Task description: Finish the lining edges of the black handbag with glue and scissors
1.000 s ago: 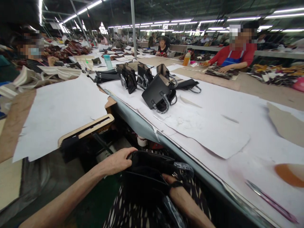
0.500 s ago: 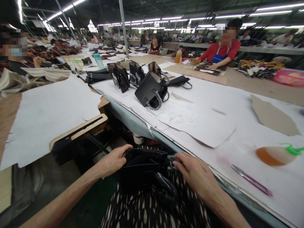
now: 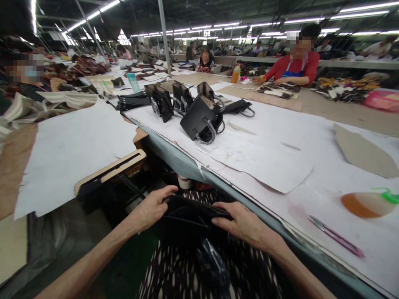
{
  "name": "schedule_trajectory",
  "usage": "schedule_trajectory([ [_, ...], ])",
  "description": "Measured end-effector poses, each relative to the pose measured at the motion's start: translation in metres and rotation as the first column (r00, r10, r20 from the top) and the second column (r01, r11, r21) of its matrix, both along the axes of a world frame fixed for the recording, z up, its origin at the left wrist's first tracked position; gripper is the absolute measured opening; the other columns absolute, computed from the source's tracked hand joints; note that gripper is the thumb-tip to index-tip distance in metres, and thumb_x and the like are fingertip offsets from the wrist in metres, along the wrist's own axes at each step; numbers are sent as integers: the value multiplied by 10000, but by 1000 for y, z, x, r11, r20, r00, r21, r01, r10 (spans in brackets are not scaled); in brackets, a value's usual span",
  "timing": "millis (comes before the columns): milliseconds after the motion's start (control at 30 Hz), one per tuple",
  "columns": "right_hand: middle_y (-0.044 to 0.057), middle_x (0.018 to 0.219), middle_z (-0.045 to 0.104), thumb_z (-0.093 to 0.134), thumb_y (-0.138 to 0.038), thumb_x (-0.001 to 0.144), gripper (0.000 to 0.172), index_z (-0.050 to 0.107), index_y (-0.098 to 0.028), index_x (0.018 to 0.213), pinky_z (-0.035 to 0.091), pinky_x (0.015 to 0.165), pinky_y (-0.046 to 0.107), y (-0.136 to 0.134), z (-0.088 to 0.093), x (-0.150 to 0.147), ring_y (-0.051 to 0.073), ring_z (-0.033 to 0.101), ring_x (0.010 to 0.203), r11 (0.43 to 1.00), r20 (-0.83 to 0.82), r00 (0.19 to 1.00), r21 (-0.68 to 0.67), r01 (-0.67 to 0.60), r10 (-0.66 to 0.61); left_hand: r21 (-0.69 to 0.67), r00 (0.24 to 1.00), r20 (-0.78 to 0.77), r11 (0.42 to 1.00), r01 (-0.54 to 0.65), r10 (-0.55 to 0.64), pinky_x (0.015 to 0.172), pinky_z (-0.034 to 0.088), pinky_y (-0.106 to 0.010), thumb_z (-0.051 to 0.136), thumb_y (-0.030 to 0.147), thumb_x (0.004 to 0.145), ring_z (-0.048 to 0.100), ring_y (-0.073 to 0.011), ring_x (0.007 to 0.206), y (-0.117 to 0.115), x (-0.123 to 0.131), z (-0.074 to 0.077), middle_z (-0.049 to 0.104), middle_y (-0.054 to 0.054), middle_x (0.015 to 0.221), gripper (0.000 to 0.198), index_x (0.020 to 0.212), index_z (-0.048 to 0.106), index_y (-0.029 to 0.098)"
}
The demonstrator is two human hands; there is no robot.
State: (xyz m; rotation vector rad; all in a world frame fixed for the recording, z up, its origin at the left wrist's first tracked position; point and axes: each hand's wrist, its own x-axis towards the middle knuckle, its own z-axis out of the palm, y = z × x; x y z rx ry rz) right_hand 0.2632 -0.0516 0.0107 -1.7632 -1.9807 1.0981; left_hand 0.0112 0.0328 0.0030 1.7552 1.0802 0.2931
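A black handbag (image 3: 190, 218) rests on my lap, below the table edge. My left hand (image 3: 152, 207) grips its left rim, fingers curled over the top. On the right rim lies my right hand (image 3: 245, 224), fingers pressed onto the bag's upper edge. A plastic-wrapped handle (image 3: 212, 257) hangs down in front of the bag over my patterned skirt.
Several finished black handbags (image 3: 199, 118) stand on the white paper-covered table (image 3: 280, 137). Pink-handled scissors (image 3: 338, 241) and an orange bottle (image 3: 368, 203) lie at the right. A wooden board (image 3: 109, 170) juts out at left. People work at other tables behind.
My right hand came out of the bag's inside and now rests on its right rim. The bag's opening has been pressed flatter. The left hand kept its hold.
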Motion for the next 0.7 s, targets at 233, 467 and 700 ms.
schedule_trajectory([
  [233,20,825,655,423,-345,829,200,583,-235,878,432,645,293,-16,45,-33,184,602,719,954,285,937,273,125,-204,418,985,-58,900,-126,165,904,406,-294,447,127,683,562,-198,991,47,7,4,637,-33,1022,368,1021,580,185],
  [467,102,988,664,363,-377,858,346,564,-170,1050,464,787,379,-10,16,-38,246,617,901,940,369,879,271,208,-301,235,926,57,896,-376,373,922,405,-345,514,381,772,494,-231,1102,21,13,-29,492,-104,1257,563,1277,372,174],
  [700,138,1095,630,322,-498,842,508,526,-150,1150,435,897,450,-11,9,-32,292,566,1035,936,378,857,189,298,-350,185,929,-63,919,-349,365,1049,236,-392,632,510,654,263,-274,1287,-36,15,-25,213,-136,1437,1027,1398,17,161],
])
